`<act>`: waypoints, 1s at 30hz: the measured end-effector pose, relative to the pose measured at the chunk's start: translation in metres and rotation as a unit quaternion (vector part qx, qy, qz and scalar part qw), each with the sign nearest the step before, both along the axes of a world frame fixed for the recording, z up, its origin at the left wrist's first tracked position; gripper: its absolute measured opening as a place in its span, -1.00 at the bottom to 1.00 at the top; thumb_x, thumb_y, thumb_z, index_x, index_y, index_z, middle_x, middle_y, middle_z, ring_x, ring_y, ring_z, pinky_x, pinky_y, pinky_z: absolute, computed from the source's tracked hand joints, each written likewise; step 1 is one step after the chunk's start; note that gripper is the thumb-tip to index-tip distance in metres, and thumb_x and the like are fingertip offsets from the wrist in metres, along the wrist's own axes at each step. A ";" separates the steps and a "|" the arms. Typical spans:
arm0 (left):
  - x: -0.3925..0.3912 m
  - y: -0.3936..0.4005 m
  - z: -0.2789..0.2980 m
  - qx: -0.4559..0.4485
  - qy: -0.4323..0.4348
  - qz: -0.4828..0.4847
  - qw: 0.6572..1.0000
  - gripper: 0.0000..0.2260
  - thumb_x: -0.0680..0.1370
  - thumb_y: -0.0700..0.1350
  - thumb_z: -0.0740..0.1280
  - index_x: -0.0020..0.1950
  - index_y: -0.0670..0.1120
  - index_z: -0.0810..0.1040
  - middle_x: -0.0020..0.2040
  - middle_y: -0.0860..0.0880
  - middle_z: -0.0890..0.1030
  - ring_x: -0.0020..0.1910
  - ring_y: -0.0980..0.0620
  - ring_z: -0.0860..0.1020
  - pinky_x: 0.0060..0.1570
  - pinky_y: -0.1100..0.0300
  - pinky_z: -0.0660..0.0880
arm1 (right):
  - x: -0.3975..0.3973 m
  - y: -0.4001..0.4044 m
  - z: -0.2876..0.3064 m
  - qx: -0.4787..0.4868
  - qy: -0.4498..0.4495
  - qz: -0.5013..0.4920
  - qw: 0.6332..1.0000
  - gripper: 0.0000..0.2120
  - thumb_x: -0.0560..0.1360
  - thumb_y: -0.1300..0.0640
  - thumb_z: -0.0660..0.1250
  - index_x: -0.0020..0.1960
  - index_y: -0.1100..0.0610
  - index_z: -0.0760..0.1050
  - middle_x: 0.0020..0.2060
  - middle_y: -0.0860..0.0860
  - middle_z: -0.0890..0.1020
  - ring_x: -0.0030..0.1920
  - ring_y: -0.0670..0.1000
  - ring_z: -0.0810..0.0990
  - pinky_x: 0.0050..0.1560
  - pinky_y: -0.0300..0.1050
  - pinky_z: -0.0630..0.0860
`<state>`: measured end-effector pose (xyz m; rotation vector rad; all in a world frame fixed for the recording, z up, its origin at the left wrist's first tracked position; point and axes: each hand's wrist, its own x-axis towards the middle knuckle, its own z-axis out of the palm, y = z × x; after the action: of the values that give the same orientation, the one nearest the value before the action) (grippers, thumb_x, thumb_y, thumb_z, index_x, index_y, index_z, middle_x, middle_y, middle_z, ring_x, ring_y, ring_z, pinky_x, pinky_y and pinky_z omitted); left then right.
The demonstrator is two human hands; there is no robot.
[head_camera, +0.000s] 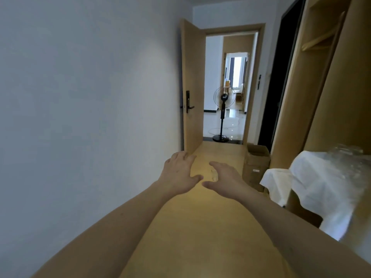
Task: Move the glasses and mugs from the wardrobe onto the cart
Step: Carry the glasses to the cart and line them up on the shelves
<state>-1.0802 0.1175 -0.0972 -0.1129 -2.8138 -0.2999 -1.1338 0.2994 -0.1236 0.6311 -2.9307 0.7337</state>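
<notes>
Your left hand [179, 172] and right hand [224, 178] reach out ahead of you, fingers spread and relaxed, holding nothing, thumbs nearly meeting above the wooden floor [200, 227]. To the right of your right forearm, a white cloth [313, 187] drapes a surface against the wardrobe [329, 97]; on it sits something clear and blurred, possibly the glasses [345, 157]. Beyond the cloth, a cardboard box [257, 163] stands at the wardrobe's foot. Farther on, the open door [192, 87] shows a standing fan [223, 109].
</notes>
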 end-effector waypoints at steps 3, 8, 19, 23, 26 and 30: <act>-0.030 0.015 0.003 0.003 0.003 -0.020 1.000 -0.33 0.54 0.26 0.35 0.56 0.00 0.29 0.57 -0.13 0.26 0.54 -0.13 0.20 0.49 -0.06 0.22 | -0.020 0.018 0.001 -0.006 0.003 -0.026 1.000 -0.18 0.47 -0.28 0.41 0.60 -0.05 0.17 0.53 0.01 0.34 0.49 0.11 0.31 0.44 0.11 0.35; -0.083 0.031 -0.001 0.002 -0.011 -0.067 0.998 -0.32 0.55 0.23 0.35 0.58 0.00 0.26 0.58 -0.15 0.24 0.55 -0.13 0.18 0.50 -0.05 0.21 | -0.054 0.040 0.000 -0.013 0.001 -0.060 0.998 -0.18 0.48 -0.25 0.42 0.60 -0.03 0.17 0.53 0.01 0.35 0.48 0.11 0.32 0.43 0.12 0.37; -0.225 0.033 0.002 0.004 -0.006 -0.174 0.985 -0.34 0.56 0.22 0.35 0.59 0.01 0.25 0.59 -0.15 0.22 0.55 -0.11 0.19 0.49 -0.08 0.23 | -0.153 0.043 0.004 -0.048 -0.009 -0.153 0.987 -0.27 0.44 -0.25 0.44 0.52 -0.06 0.32 0.42 -0.04 0.48 0.35 0.09 0.49 0.26 0.13 0.53; -0.270 0.026 -0.001 0.009 -0.025 -0.212 0.977 -0.39 0.56 0.21 0.33 0.54 0.00 0.31 0.56 -0.15 0.29 0.51 -0.14 0.25 0.45 -0.05 0.24 | -0.187 0.040 0.004 -0.069 0.007 -0.195 0.978 -0.34 0.29 -0.41 0.34 0.32 -0.17 0.42 0.14 -0.17 0.57 -0.12 -0.10 0.56 -0.25 -0.35 0.38; -0.301 0.023 -0.006 0.030 -0.031 -0.238 0.970 -0.40 0.54 0.19 0.37 0.51 0.00 0.35 0.49 -0.15 0.35 0.45 -0.14 0.31 0.38 -0.02 0.29 | -0.209 0.037 -0.001 -0.078 -0.005 -0.228 0.971 -0.27 0.28 -0.38 0.35 0.40 -0.19 0.37 0.26 -0.12 0.56 -0.04 -0.13 0.52 -0.15 -0.34 0.33; -0.337 0.024 -0.013 0.037 -0.039 -0.268 0.962 -0.39 0.53 0.18 0.38 0.52 0.00 0.34 0.50 -0.16 0.35 0.45 -0.14 0.30 0.35 -0.02 0.33 | -0.231 0.039 -0.010 -0.049 -0.018 -0.281 0.958 -0.26 0.39 -0.32 0.41 0.49 -0.13 0.30 0.42 -0.06 0.48 0.32 0.03 0.48 0.12 -0.11 0.39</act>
<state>-1.4168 0.1420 -0.1105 -0.8684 -2.7949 -0.5361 -1.3650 0.3380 -0.1333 -0.2279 -2.8474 0.8055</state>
